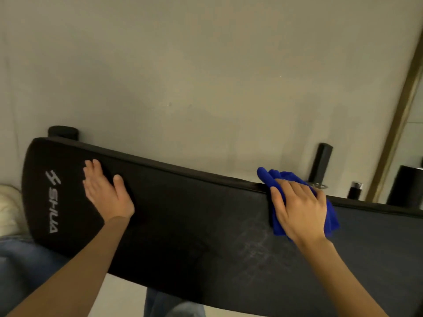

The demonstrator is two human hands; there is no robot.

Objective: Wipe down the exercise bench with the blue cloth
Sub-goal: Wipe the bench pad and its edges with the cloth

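Denim-clad knees (174,305) nearest, at six o'clock, under the bench (183,225). Left hand (106,191) at nine o'clock, fingers flat and released on smooth black padding, likely bracing it. Right hand (297,209) at three o'clock, fingers spread, pressing the bunched blue cloth (267,175) against the far edge. Faint dusty scuffs at five o'clock, seemingly unwiped yet.

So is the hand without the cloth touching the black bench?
Touching. In the head view the left hand lies flat, palm down, on the bench pad next to the white logo, with no gap showing under it.
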